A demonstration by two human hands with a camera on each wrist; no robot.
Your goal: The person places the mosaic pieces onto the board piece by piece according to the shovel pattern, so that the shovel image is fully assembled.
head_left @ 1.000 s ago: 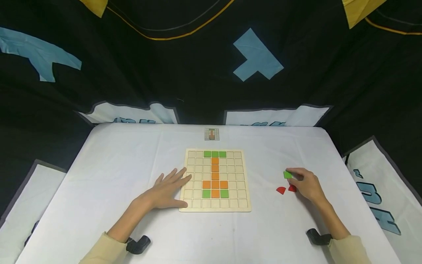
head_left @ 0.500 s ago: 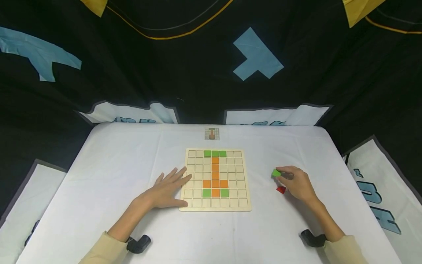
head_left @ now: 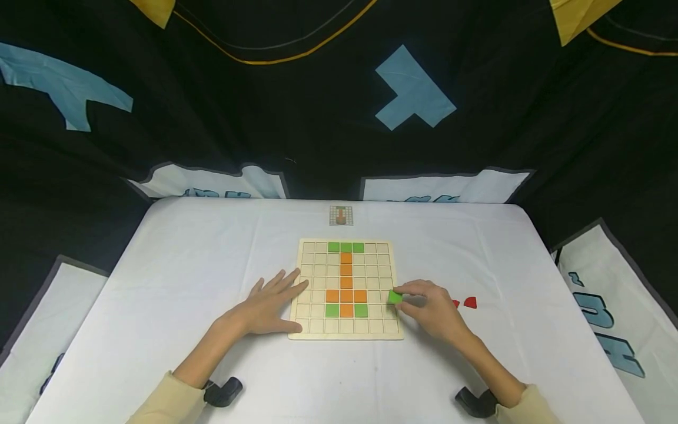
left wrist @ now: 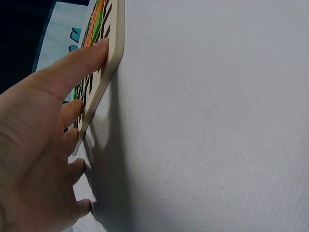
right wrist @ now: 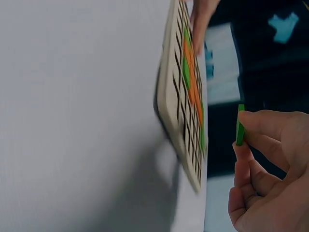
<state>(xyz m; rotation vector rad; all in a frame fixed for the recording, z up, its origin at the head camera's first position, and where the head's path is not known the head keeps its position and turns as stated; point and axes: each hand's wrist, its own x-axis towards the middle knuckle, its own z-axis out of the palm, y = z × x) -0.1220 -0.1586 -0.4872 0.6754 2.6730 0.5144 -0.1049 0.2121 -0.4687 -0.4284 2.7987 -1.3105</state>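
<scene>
A square wooden grid board lies mid-table, with green and orange square tiles set in its cells. Fingers spread, my left hand rests along the board's left edge; its thumb touches the rim in the left wrist view. Between thumb and fingertips my right hand pinches a green square tile over the board's right edge. From the right wrist view, the green tile is seen edge-on, raised off the board. Two red quarter-round pieces, the clearer red piece among them, lie right of that hand, one partly hidden.
Behind the board lies a small picture card printed with a coloured grid pattern. White cloth covers the table. A black curtain with blue shapes hangs past the far edge.
My right hand has carried the green tile leftward from beside the red pieces to the board's right edge. The red pieces are more exposed now. My left hand has stayed put.
</scene>
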